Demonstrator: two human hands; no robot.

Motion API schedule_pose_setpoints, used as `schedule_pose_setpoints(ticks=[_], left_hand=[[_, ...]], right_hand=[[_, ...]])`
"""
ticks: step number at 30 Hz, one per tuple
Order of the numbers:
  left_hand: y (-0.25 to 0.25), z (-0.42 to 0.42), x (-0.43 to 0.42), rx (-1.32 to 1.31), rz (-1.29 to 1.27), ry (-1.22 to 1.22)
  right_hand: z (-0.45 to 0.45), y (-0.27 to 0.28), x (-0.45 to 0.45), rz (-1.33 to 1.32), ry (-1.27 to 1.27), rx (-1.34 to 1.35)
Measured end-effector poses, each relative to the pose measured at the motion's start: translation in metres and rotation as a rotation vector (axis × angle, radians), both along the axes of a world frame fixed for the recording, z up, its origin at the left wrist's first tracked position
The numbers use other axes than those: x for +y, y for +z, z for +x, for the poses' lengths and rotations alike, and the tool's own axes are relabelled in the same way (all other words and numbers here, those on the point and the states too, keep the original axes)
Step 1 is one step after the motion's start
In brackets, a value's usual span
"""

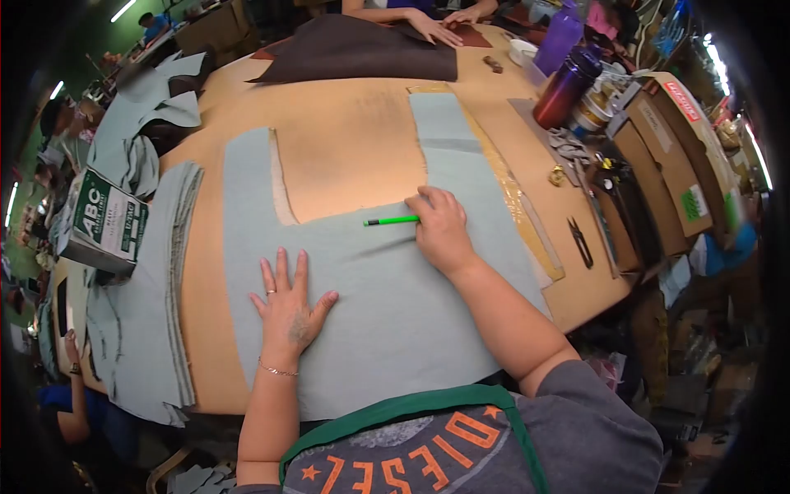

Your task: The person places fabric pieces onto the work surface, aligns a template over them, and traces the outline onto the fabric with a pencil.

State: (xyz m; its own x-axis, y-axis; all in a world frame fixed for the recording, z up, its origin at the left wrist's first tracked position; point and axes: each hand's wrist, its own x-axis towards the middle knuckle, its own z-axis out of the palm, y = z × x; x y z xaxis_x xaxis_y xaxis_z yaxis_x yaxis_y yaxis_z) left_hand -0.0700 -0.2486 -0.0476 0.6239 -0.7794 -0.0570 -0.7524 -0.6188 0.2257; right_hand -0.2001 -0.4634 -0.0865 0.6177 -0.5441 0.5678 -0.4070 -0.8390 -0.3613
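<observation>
A large pale grey-green fabric piece point(387, 305), cut in a U shape, lies flat on the table in front of me. My left hand point(288, 300) rests palm down on it with the fingers spread. My right hand point(443, 230) is closed around a green pencil point(395, 221), held roughly level near the inner edge of the cut-out. The pencil's dark end points left. Along the fabric's right side, a yellowish pattern board point(504, 185) shows from underneath. A whitish strip point(280, 177) edges the left arm of the U.
Stacked grey-green fabric point(169, 272) lies at the left, with a green-and-white box point(103, 218) on it. At the right are black thread snips point(581, 243), a red-purple bottle point(568, 86) and cardboard boxes point(658, 156). Across the table, another person's hands point(440, 25) are by dark brown material point(362, 53).
</observation>
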Motion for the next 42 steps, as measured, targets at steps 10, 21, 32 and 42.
schedule_pose_setpoints(ticks=[10,21,32,42], left_hand=[[-0.002,-0.002,0.001,-0.032,0.026,-0.004],[-0.001,0.001,-0.003,-0.030,0.065,-0.006],[-0.007,0.029,-0.006,-0.022,-0.015,-0.003],[0.001,0.050,0.040,-0.023,-0.054,0.059]], right_hand=[[0.012,-0.002,-0.106,0.044,-0.267,0.321],[0.087,0.011,-0.174,0.132,-0.367,0.449],[-0.039,0.018,-0.177,0.281,-0.387,0.118],[-0.170,0.003,-0.079,0.195,-0.424,0.122]])
